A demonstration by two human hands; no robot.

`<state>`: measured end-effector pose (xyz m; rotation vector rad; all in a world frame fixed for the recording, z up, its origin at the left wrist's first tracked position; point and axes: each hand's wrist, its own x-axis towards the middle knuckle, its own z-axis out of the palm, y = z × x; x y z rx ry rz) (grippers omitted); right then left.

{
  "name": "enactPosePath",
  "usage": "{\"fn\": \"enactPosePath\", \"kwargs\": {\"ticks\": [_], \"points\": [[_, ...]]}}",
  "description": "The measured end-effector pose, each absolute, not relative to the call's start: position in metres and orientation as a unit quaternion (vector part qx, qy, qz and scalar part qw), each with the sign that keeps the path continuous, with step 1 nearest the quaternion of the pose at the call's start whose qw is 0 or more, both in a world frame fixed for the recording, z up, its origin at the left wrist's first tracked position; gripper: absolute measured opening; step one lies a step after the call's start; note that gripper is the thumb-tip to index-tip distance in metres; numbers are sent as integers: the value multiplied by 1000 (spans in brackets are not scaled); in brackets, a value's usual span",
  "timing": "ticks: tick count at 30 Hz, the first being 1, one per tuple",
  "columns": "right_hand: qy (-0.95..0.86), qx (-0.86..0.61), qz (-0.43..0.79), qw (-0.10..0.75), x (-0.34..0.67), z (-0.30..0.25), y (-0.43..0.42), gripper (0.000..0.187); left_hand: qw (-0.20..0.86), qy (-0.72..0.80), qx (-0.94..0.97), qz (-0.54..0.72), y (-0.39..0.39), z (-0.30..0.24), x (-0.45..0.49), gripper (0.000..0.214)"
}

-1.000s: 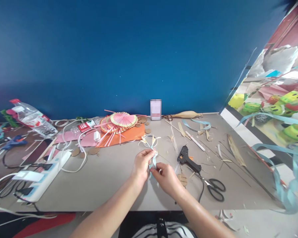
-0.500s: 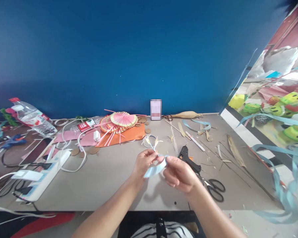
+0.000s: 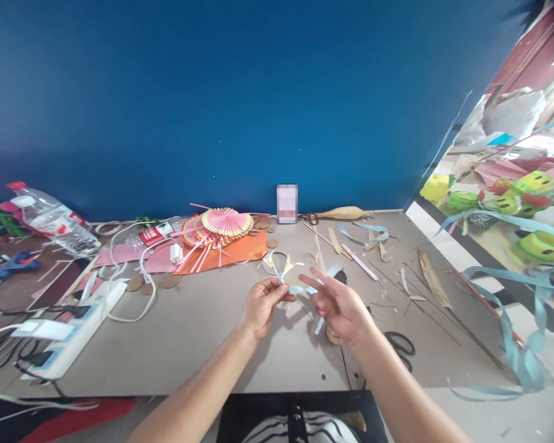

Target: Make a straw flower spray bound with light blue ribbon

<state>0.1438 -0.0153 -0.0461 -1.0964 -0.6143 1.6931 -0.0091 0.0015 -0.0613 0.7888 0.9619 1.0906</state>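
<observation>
My left hand [image 3: 265, 306] is closed in a pinch at the lower end of a thin hoop [image 3: 275, 255] trimmed with pale dried petals and light blue ribbon. From that pinch a strip of light blue ribbon [image 3: 303, 289] runs across to my right hand [image 3: 339, 301]. Two fingers of the right hand stretch towards the left one, while the others curl in around the ribbon. A loose tail of it hangs below that hand. Just behind the right hand, a black glue gun [image 3: 340, 277] is mostly hidden. Scissors [image 3: 401, 347] lie beside the right forearm, partly covered.
Pink paper fans [image 3: 226, 221] lie on orange paper [image 3: 249, 249] at the back. A power strip [image 3: 80, 332] with white cables and plastic bottles [image 3: 55, 215] fill the left. Dried stems [image 3: 431, 280] and a white pen [image 3: 359, 261] are at right; ribbon [image 3: 530, 344] hangs off the right edge.
My right hand has shifted right and turned, its two fingers now extended. The ribbon between the hands has gone from a wide hanging loop to a flatter strip. The left hand keeps its pinch.
</observation>
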Motion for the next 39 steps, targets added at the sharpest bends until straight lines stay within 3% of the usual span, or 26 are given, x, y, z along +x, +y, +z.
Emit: {"fn": "enactPosePath", "kwargs": {"ticks": [4, 9, 14, 27, 35, 39], "points": [[-514, -543, 472, 467, 142, -51, -22, 31, 687, 436, 359, 458, 2, -58, -15, 17], [-772, -467, 150, 404, 135, -55, -27, 23, 695, 438, 346, 453, 0, -55, -15, 17], [-824, -414, 24, 386, 137, -65, -23, 22, 714, 427, 336, 442, -3, -54, -16, 15], [-779, -427, 28, 459, 138, -71, -36, 19, 781, 393, 283, 394, -12, -50, -19, 13], [-681, -467, 222, 518, 127, -70, -37, 7, 808, 369, 223, 403, -12, -53, -20, 11], [-571, -477, 373, 554, 116, -74, -39, 13, 823, 344, 162, 422, -13, -59, -17, 12]]}}
